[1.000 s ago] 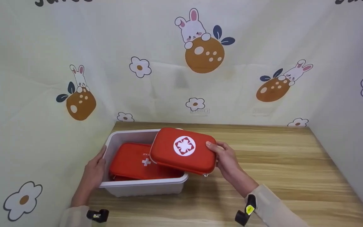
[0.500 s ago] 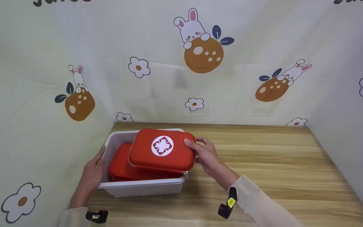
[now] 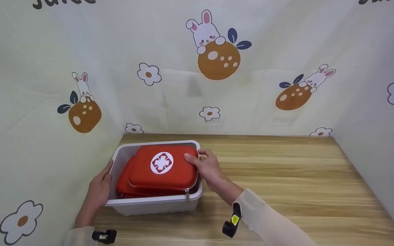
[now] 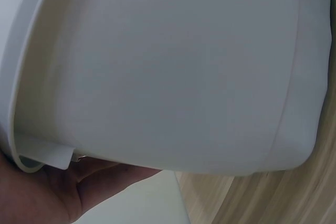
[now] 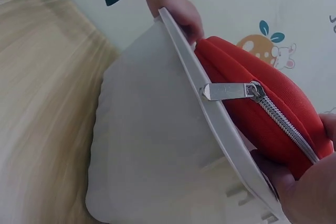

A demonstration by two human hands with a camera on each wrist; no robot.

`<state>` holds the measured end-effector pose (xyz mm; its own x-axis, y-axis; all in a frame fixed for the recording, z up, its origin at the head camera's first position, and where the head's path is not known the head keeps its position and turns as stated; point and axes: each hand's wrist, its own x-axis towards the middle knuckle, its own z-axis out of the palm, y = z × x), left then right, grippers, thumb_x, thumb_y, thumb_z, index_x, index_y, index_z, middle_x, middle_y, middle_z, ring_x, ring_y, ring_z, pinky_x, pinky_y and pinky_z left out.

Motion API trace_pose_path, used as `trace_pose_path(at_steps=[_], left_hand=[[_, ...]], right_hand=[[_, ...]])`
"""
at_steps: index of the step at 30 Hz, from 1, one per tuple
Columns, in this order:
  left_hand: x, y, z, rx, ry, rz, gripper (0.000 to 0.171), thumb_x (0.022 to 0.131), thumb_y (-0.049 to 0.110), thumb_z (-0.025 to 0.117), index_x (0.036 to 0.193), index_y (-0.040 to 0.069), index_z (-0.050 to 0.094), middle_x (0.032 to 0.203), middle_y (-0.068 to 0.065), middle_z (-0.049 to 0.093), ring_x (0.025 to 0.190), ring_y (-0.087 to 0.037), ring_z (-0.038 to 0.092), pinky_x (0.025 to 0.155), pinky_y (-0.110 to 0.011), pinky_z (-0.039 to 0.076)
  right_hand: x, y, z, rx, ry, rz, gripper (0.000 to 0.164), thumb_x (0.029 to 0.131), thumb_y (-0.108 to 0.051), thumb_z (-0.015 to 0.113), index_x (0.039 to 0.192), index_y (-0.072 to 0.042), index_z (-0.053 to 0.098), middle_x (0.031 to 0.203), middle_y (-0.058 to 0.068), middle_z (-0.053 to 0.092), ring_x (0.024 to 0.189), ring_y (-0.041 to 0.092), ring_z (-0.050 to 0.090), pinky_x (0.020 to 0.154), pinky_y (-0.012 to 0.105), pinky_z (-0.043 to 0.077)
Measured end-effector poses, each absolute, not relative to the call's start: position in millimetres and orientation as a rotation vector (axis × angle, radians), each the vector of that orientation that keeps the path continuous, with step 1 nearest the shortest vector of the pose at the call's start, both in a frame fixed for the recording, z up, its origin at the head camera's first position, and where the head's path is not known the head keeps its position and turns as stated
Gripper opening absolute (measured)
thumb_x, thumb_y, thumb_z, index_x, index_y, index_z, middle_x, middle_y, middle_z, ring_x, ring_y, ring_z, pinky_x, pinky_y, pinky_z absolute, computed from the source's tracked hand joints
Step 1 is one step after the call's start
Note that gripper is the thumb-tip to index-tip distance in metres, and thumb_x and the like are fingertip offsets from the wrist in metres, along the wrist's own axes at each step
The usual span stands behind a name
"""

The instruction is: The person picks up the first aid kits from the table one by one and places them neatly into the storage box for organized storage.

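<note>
My right hand pinches the right end of a red first-aid case, thumb on its top and fingers beneath. A white cross in a circle marks its lid. The case lies over a second red case inside a white plastic bin; most of that lower case is hidden. The zipper pull hangs over the bin's front rim in the right wrist view. At the bin's left end, my left hand grips the rim; the left wrist view shows its fingers against the end wall.
The bin stands on a wood-grain table, near its left side. A pale curtain printed with rabbits, oranges and flowers encloses the back and both sides. Black wrist cameras sit on both sleeves.
My right hand has carried the cross-marked case leftward and down, from over the bin's right rim to inside the bin above the other case. My left hand has stayed at the rim.
</note>
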<state>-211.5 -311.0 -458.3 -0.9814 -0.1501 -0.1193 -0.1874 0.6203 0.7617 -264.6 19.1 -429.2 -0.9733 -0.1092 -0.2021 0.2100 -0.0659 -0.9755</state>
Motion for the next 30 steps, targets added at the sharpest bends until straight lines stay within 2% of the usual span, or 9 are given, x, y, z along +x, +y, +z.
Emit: trace_pose_path(at_steps=[5,11,15,22,27,30], left_hand=[[-211.6,-312.2,-458.0,-0.298,2.775,1.314,0.053,0.109,0.021,0.02,0.161,0.025,0.01,0.167,-0.017,0.012,0.155,-0.039,0.014,0.125,-0.057,0.017],[-212.3,-312.4,-459.1,-0.303,2.794,1.296,0.054,0.108,0.021,0.019,0.161,0.023,0.012,0.167,-0.017,0.014,0.155,-0.039,0.012,0.126,-0.056,0.016],[-212.6,-312.1,-459.8,-0.294,2.805,1.296,0.054,0.108,0.021,0.019,0.161,0.021,0.013,0.167,-0.017,0.015,0.156,-0.039,0.012,0.126,-0.056,0.015],[-212.8,-311.3,-459.3,-0.289,2.788,1.311,0.054,0.108,0.022,0.019,0.161,0.024,0.01,0.168,-0.015,0.012,0.156,-0.037,0.01,0.126,-0.056,0.014],[-211.9,-312.1,-459.7,-0.307,2.781,1.304,0.054,0.108,0.022,0.018,0.161,0.026,0.01,0.168,-0.015,0.011,0.156,-0.038,0.009,0.126,-0.057,0.015],[-211.6,-312.1,-459.3,-0.314,2.782,1.303,0.054,0.108,0.021,0.02,0.161,0.025,0.01,0.168,-0.015,0.012,0.156,-0.038,0.01,0.126,-0.057,0.016]], right_hand=[[-265.1,4.7,-430.4,0.059,2.031,-2.143,0.054,0.09,-0.024,0.074,0.129,0.001,0.046,0.113,0.021,0.071,0.085,0.018,0.073,0.077,0.034,0.064],[-266.9,-6.5,-431.0,0.04,2.067,-2.109,0.051,0.092,-0.024,0.073,0.128,0.0,0.046,0.119,0.02,0.07,0.091,0.018,0.072,0.082,0.033,0.063],[-269.0,-11.4,-429.6,0.074,2.093,-2.08,0.051,0.093,-0.027,0.071,0.129,0.0,0.046,0.116,0.017,0.068,0.089,0.016,0.069,0.081,0.03,0.061],[-274.3,-15.4,-432.9,0.058,2.071,-2.03,0.048,0.098,-0.028,0.064,0.131,0.002,0.047,0.113,0.017,0.066,0.086,0.015,0.067,0.077,0.028,0.06],[-275.7,-14.7,-433.8,0.033,2.052,-1.971,0.045,0.101,-0.027,0.058,0.133,0.004,0.05,0.101,0.011,0.068,0.078,0.012,0.066,0.072,0.024,0.059],[-275.7,-13.2,-433.6,0.023,2.03,-1.946,0.042,0.102,-0.023,0.057,0.134,0.003,0.053,0.099,0.01,0.07,0.079,0.012,0.067,0.075,0.024,0.059]])
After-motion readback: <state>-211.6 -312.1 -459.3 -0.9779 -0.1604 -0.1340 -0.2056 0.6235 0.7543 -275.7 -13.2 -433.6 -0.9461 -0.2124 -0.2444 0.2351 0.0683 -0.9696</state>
